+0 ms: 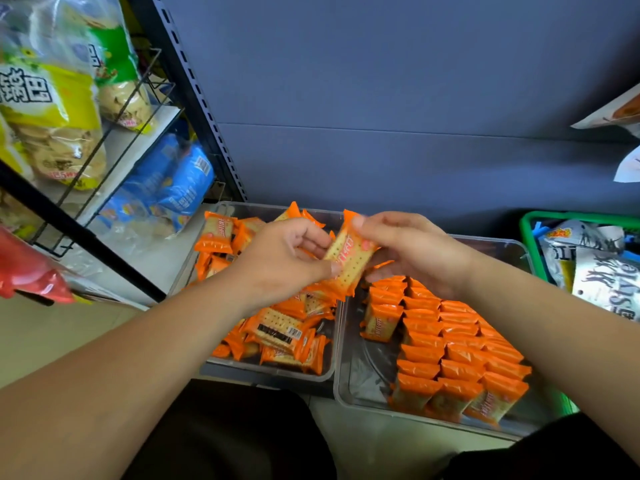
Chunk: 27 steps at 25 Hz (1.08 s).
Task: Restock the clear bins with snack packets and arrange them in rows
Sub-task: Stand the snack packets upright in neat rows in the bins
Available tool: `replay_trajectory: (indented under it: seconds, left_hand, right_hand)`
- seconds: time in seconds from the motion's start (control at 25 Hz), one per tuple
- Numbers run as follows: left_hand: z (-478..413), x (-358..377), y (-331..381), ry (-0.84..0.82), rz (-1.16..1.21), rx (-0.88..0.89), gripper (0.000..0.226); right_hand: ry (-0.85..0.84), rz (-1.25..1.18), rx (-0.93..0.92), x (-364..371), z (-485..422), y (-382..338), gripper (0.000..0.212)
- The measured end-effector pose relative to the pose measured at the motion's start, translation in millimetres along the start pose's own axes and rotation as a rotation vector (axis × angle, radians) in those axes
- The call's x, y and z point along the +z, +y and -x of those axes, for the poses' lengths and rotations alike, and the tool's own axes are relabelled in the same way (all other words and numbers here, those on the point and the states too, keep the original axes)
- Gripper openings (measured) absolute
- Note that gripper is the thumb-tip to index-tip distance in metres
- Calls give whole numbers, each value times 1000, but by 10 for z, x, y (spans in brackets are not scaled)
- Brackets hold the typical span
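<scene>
Orange-ended clear cracker packet (349,258), square biscuit showing: left hand (284,258) and right hand (408,251) both pinching it above clear plastic bins (346,393).

Two bins of clear, smooth, hard plastic, the left bin (263,375) and the right bin (365,375), hold small packets (460,344) wrapped in glossy orange plastic film with crimped ends. One lifted packet (349,258) has a see-through middle showing a pale, dotted cracker. Behind is a matt blue-grey panel (381,81). A black metal wire rack (138,95) carries big bags (52,98) of shiny, crinkled clear plastic. A basket (527,233) of glossy green plastic holds silvery, foil-like bags (602,282).
</scene>
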State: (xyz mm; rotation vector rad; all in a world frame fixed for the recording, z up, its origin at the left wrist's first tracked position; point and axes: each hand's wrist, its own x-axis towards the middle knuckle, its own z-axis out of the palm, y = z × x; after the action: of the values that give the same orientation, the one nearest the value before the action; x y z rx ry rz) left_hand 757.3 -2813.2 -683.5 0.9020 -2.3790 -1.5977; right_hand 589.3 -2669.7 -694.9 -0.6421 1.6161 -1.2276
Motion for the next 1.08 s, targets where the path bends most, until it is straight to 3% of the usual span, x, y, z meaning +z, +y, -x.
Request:
replay_trajectory:
  seconds: [0.16,0.32,0.4,0.56,0.68,0.84,0.96,1.08]
  left_hand:
    - [-46,-14,-143,-77,-300,61,16]
    - [-15,-116,-558,-485,-892,-131,56]
    - [5,-97,-686,-582,-1103,-114,72]
    - [25,-96,-749,-615,-1296,-4,64]
    - [39,-141,-661,-497,-1165,-11,37]
    - [9,-237,-385,-238,-480,-173,41]
    - [38,-241,-223,-304,-119,-310,33]
    - [48,-127,-158,-411,-7,-305,27]
  right_hand:
    - [99,293,-79,41,45,51,24]
    - [53,446,71,-35,79,215,32]
    - [36,385,150,-105,121,274,35]
    - [112,449,125,-259,176,294,39]
    - [89,612,163,-236,202,377,47]
    - [-23,773,152,-76,159,599,42]
    - [-73,952,99,5,101,824,49]
    - [17,1416,31,59,103,1042,64]
